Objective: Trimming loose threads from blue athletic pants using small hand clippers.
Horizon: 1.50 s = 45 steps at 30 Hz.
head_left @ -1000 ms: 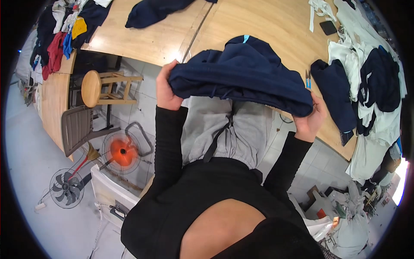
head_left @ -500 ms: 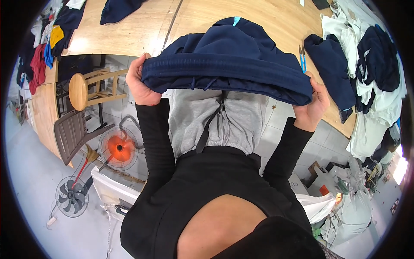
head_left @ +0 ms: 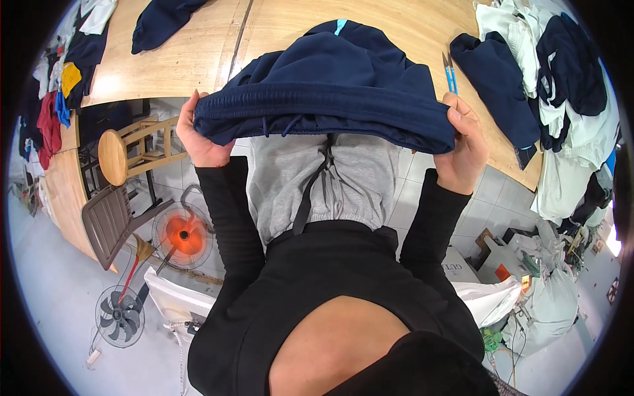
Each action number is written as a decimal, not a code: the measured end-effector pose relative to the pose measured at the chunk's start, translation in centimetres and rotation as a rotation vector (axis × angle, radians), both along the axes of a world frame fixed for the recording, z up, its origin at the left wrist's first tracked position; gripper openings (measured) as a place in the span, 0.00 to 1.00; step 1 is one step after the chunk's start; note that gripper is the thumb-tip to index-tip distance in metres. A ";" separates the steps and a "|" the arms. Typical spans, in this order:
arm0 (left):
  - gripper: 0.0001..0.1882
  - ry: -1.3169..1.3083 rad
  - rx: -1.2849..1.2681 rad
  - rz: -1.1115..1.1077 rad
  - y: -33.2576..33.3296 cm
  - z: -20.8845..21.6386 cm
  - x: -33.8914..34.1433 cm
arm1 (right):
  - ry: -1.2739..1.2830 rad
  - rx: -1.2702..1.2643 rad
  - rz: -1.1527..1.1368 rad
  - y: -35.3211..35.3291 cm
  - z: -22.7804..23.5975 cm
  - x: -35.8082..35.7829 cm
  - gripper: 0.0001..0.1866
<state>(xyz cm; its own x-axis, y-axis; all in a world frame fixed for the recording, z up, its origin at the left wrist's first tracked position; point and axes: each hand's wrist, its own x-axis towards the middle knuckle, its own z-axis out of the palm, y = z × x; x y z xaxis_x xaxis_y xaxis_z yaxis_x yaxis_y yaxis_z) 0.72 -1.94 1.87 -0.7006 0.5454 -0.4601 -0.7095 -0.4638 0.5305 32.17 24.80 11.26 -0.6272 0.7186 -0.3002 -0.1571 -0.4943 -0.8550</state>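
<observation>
Head view: navy garment over the table's near edge
Left hand: fingers gripping one waistband end
Right hand: fingers gripping the other
Scissors: on the table

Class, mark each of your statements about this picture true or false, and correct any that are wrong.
1. The left hand and right hand hold opposite ends of the navy garment. True.
2. The blue-handled scissors are in the right hand. False: they lie on the table.
3. A light-blue tab shows at the garment's far edge. True.
4. The person's trousers are red. False: they are grey.
5. A wooden stool is to the person's left. True.
</observation>
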 end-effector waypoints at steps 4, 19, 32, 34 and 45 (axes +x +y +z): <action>0.13 -0.036 -0.022 0.022 0.0 -0.2 -0.2 | -0.017 0.046 0.049 0.2 -0.2 0.4 0.11; 0.27 -0.110 0.392 -0.114 0.4 -0.8 -0.4 | 0.441 -0.361 0.035 1.6 -2.6 1.4 0.26; 0.48 -0.328 0.844 -0.100 1.7 0.5 2.3 | 0.534 -0.517 0.014 2.0 -6.0 1.6 0.27; 0.44 -0.278 0.736 -0.083 1.7 0.8 2.7 | 0.420 -0.456 -0.049 1.7 -5.7 1.3 0.26; 0.09 0.843 -0.725 0.094 3.5 0.3 2.4 | -0.510 0.935 -0.294 1.7 -7.1 -0.9 0.26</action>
<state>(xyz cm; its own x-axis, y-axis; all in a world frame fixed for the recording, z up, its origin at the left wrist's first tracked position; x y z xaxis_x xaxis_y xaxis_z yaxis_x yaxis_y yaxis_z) 3.07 1.58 2.15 -0.9631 0.2691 -0.0060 0.0269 0.1184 0.9926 31.23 26.49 4.14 -0.3520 0.8978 0.2648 0.3149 0.3800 -0.8697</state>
